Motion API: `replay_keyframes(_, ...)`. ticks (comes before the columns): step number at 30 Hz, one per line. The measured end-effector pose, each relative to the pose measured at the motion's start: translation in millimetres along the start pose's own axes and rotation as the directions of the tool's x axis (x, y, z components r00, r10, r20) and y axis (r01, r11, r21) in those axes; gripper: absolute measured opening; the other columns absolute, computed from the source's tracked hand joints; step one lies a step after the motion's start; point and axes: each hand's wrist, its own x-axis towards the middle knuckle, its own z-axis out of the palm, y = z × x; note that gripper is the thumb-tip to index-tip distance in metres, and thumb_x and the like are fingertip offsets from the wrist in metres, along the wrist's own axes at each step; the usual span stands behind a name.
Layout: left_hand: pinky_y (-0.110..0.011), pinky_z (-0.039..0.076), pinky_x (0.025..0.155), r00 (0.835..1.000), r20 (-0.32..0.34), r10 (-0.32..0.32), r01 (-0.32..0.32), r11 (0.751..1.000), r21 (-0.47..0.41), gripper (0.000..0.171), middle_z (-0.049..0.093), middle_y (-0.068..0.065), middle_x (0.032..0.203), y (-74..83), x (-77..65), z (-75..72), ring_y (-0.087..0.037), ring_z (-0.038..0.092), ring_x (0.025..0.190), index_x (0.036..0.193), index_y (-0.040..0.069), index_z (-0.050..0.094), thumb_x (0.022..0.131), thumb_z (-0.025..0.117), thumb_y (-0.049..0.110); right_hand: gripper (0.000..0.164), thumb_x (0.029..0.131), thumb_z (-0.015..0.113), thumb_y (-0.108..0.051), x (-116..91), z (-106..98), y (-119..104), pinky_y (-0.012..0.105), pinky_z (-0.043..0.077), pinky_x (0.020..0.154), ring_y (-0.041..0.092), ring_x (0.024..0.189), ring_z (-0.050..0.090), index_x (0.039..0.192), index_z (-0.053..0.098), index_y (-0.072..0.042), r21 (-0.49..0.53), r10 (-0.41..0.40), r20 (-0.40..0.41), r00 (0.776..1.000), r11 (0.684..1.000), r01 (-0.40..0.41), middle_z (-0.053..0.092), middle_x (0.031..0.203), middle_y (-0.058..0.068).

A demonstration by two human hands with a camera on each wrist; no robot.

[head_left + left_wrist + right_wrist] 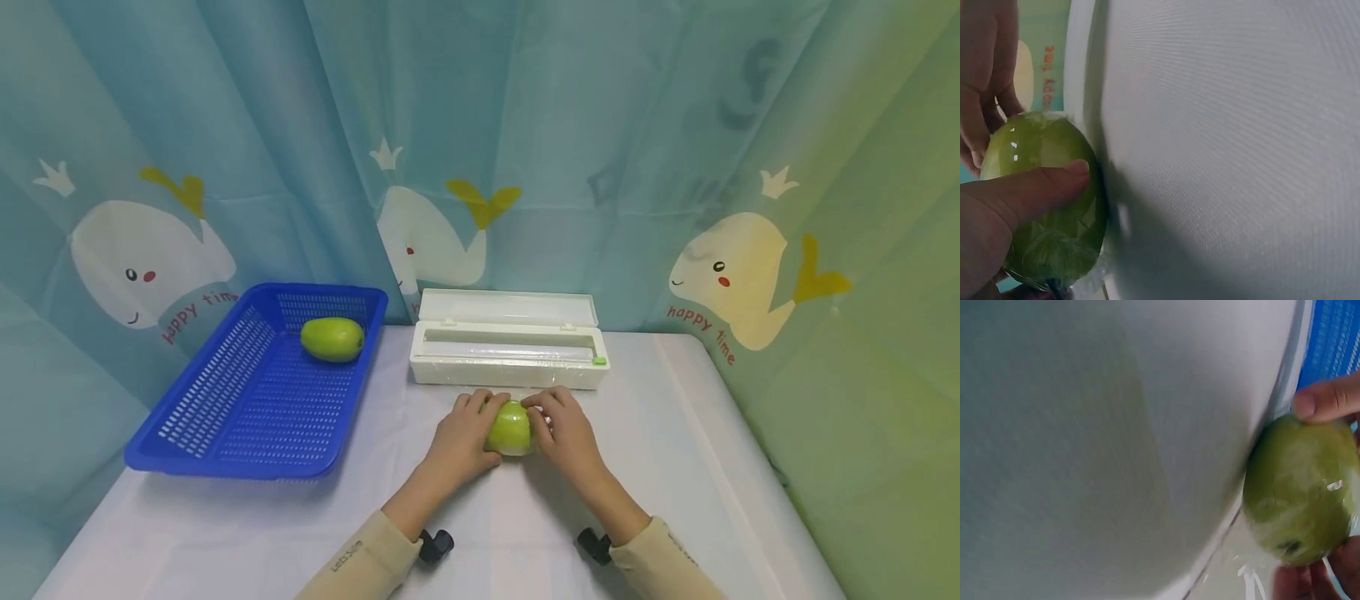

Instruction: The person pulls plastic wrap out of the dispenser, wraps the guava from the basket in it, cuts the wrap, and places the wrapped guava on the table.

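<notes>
A green oval fruit (511,429), wrapped in shiny cling film (1054,250), sits on the table in front of the white wrap box. My left hand (461,437) grips its left side, the thumb (1044,190) lying along the near face and the fingers over the far side. At the fruit's right end is my right hand (572,440), its fingers bent and pinching the film there. In the right wrist view, the fruit's dark end spot (1289,547) shows through the film, with loose film (1250,581) beside it.
The white wrap box (510,372) stands behind the hands, its lid (506,307) raised and a film roll (508,351) inside. A blue basket (232,464) at the left holds another green fruit (332,339). Printed curtains (585,125) hang behind the white table (675,467).
</notes>
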Motion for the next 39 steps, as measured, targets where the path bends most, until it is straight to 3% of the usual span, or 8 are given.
replay_keyframes(4,-0.04,0.056,0.087,1.0,-0.003,-0.013,0.013,0.999,0.031,0.093,0.054,-0.008,0.136,0.2,2.4,0.3,-0.028,0.053,0.118,0.145,0.011,0.047,0.066,0.094,0.028,0.038,0.094,0.062,-0.02,1,1,-8,0.047,0.052,0.092,0.031,0.112,0.058,0.127,0.063,-0.001,-0.009,-0.034,0.108,0.994,0.999,0.035,0.064,0.122,0.013)
replay_keyframes(9,-0.043,0.054,0.091,0.999,0.031,-0.017,0.016,1.0,0.011,0.095,0.054,-0.008,0.139,-3.7,8.2,-1.1,-0.029,0.052,0.12,0.148,0.01,0.044,0.069,0.092,0.031,0.087,0.072,0.082,-0.033,3,3,-9,0.048,0.05,0.092,0.035,0.117,0.049,0.145,0.046,-0.004,-0.107,0.004,0.231,0.973,0.994,0.022,0.053,0.136,0.014)
replay_keyframes(13,-0.045,0.051,0.095,0.996,0.083,-0.04,0.047,0.995,-0.084,0.107,0.052,-0.008,0.145,-10.9,11.3,1.2,-0.031,0.051,0.121,0.157,0.017,0.03,0.071,0.09,0.032,0.106,0.061,0.095,-0.029,6,6,-8,0.047,0.049,0.093,0.035,0.114,0.05,0.148,0.04,-0.008,-0.123,0.025,0.243,0.97,0.992,0.005,0.054,0.136,0.013)
replay_keyframes(16,-0.046,0.048,0.099,0.995,0.097,-0.038,0.054,0.983,-0.176,0.111,0.049,-0.008,0.149,-16.5,11.5,5.3,-0.033,0.049,0.122,0.159,0.017,0.024,0.071,0.091,0.03,0.105,0.056,0.098,-0.027,8,7,-7,0.048,0.049,0.097,0.035,0.115,0.05,0.144,0.044,-0.009,-0.145,0.031,0.237,0.971,0.989,0.004,0.055,0.134,0.012)
replay_keyframes(21,-0.046,0.043,0.103,0.997,0.071,-0.013,0.035,0.949,-0.313,0.103,0.045,-0.012,0.147,-24.1,10.6,14.0,-0.033,0.045,0.123,0.153,0.013,0.031,0.07,0.091,0.025,0.101,0.055,0.099,-0.024,10,10,-3,0.049,0.048,0.099,0.034,0.116,0.048,0.141,0.049,-0.006,-0.168,0.024,0.226,0.974,0.986,0.014,0.054,0.135,0.013)
replay_keyframes(27,-0.051,0.039,0.111,0.994,0.028,-0.105,0.107,0.888,-0.448,0.099,0.036,-0.013,0.141,-32.4,7.9,22.1,-0.035,0.042,0.133,0.151,0.017,0.033,0.07,0.091,0.021,0.105,0.057,0.097,-0.021,12,15,0,0.048,0.048,0.099,0.033,0.115,0.05,0.146,0.043,-0.006,-0.127,0.073,0.214,0.974,0.991,-0.046,0.057,0.134,0.013)
replay_keyframes(34,-0.052,0.041,0.108,0.993,-0.004,-0.117,0.097,0.84,-0.534,0.085,0.041,-0.015,0.131,-42.2,9.3,23.7,-0.034,0.049,0.125,0.139,0.012,0.042,0.071,0.091,0.027,0.093,0.06,0.097,-0.023,19,14,5,0.049,0.048,0.098,0.032,0.116,0.055,0.137,0.049,-0.005,-0.082,0.102,0.217,0.971,0.993,-0.086,0.059,0.129,0.011)
replay_keyframes(39,-0.055,0.04,0.108,0.992,0.016,-0.127,0.113,0.807,-0.58,0.084,0.045,-0.017,0.134,-47.3,11.4,22.5,-0.036,0.049,0.127,0.141,0.011,0.045,0.073,0.09,0.03,0.091,0.063,0.095,-0.024,22,14,9,0.051,0.044,0.105,0.033,0.124,0.054,0.139,0.049,-0.005,-0.026,0.113,0.242,0.964,0.994,-0.11,0.057,0.135,0.013)
